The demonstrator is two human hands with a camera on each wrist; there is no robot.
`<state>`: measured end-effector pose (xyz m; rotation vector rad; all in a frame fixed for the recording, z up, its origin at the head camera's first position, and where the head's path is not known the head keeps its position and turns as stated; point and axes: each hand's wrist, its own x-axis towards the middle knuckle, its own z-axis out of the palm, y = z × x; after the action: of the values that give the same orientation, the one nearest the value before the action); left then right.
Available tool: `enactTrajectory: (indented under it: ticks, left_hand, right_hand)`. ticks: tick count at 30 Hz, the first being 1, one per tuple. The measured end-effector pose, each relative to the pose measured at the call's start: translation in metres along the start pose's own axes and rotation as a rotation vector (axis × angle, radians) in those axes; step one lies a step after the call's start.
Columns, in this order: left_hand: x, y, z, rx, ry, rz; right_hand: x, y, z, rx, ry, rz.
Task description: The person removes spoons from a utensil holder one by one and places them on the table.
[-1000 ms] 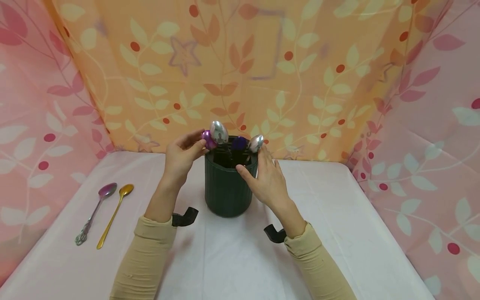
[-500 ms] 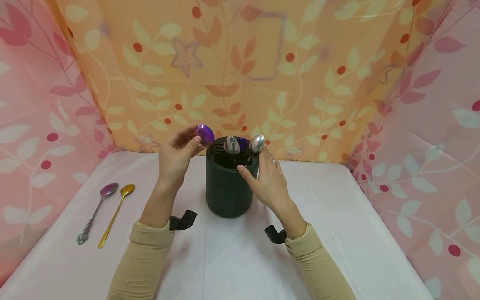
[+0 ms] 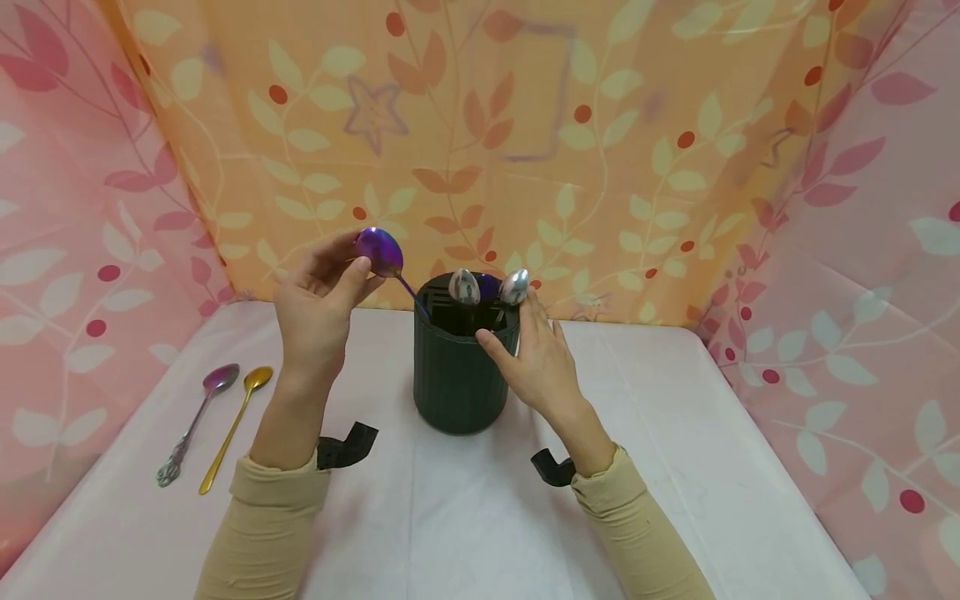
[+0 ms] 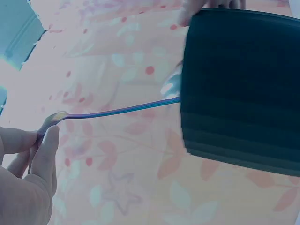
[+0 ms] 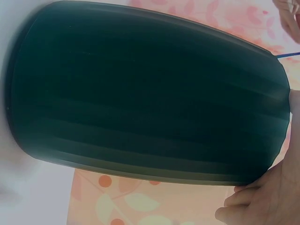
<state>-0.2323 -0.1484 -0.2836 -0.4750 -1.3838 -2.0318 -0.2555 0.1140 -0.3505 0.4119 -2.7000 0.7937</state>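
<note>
In the head view my left hand (image 3: 313, 312) pinches a purple spoon (image 3: 381, 252) by its bowl, left of a dark green ribbed utensil holder (image 3: 461, 379). The spoon slants, its thin handle (image 4: 117, 111) running into the holder's mouth. My right hand (image 3: 542, 358) rests against the holder's right side, fingers fairly straight, thumb at the front rim; the right wrist view shows its fingers (image 5: 248, 201) against the wall. Standing bowl-up in the holder are two silver spoons, one central (image 3: 465, 287) and one on the right (image 3: 514, 287), with a dark blue spoon (image 3: 488, 287) behind them.
On the white-covered table (image 3: 465, 517), to the left, lie a spoon with a purplish bowl and ornate handle (image 3: 220, 379) and a gold spoon (image 3: 257, 379), side by side. Patterned cloth (image 3: 480, 125) encloses the back and sides. A black mount (image 3: 348, 446) sticks out from each wrist.
My left hand has moved left and up, drawing the purple spoon partly out of the holder. The central silver spoon has dropped lower. My right hand stays at the holder.
</note>
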Motion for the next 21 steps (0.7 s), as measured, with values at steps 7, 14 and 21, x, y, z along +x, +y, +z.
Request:
enactTrajectory:
  ticks: [7,14,21]
  left_hand:
    - [-0.001,0.017,-0.003,-0.097,0.071,0.062]
    - [-0.002,0.036,-0.008,-0.236,0.103,0.114]
    - [-0.002,0.05,-0.019,-0.318,0.165,0.173]
  right_hand:
    - [0.0,0.0,0.0,0.0,-0.005,0.0]
    - [0.0,0.001,0.0,-0.002,-0.006,-0.001]
    - [0.0,0.0,-0.001,-0.004,-0.009,0.004]
